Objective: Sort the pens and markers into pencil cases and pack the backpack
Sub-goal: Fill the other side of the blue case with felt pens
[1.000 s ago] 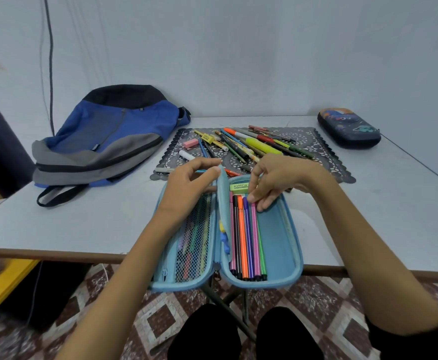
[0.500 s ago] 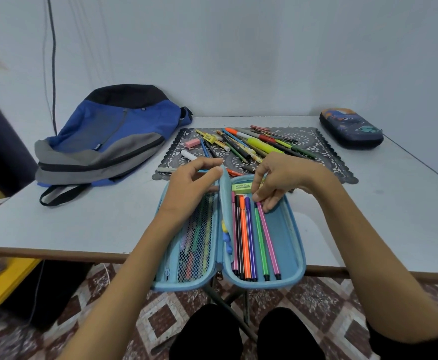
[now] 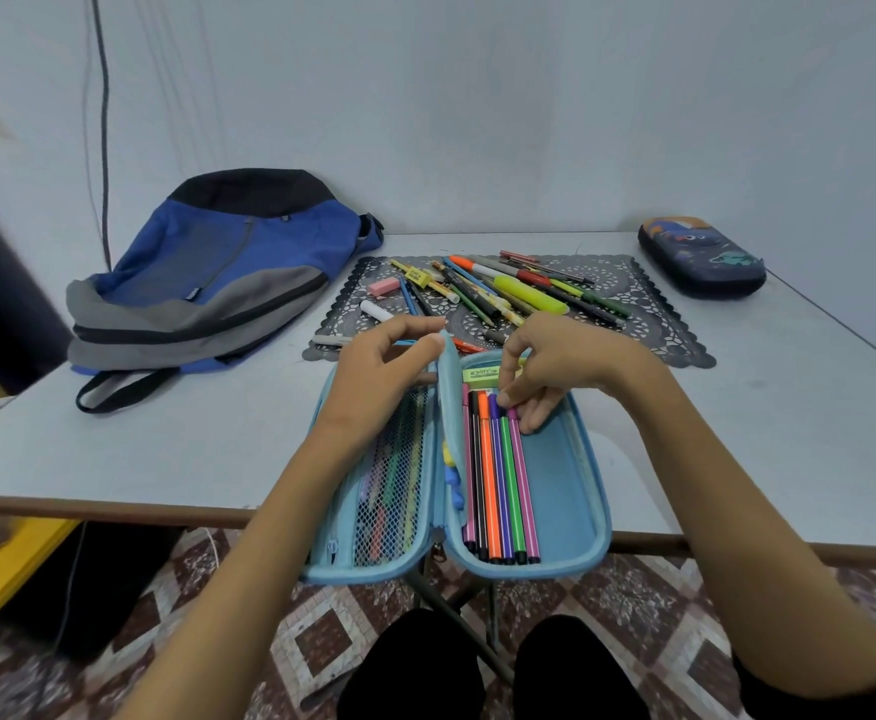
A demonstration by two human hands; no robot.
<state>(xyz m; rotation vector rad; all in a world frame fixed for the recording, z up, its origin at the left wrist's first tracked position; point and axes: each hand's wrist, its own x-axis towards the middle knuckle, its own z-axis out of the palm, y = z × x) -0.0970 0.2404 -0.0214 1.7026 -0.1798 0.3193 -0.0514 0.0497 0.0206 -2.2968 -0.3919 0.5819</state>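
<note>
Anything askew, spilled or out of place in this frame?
Mostly tidy. The open blue pencil case overhangs the table's near edge. Unsorted pens lie jumbled on the mat.

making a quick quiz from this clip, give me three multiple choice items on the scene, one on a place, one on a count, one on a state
1. Where does the backpack lie?
A. on the table, left of the mat
B. on the floor
C. on the dark case

2. How many felt-tip pens lie side by side in the right half of the open blue pencil case?
A. two
B. six
C. ten

3. What state is the dark pencil case at the far right in?
A. open flat
B. closed
C. tipped on end

Answers
1. A: it rests on the tabletop beside the mat.
2. B: pink, black, orange, purple, green, pink.
3. B: its lid is down and it lies flat.
</note>
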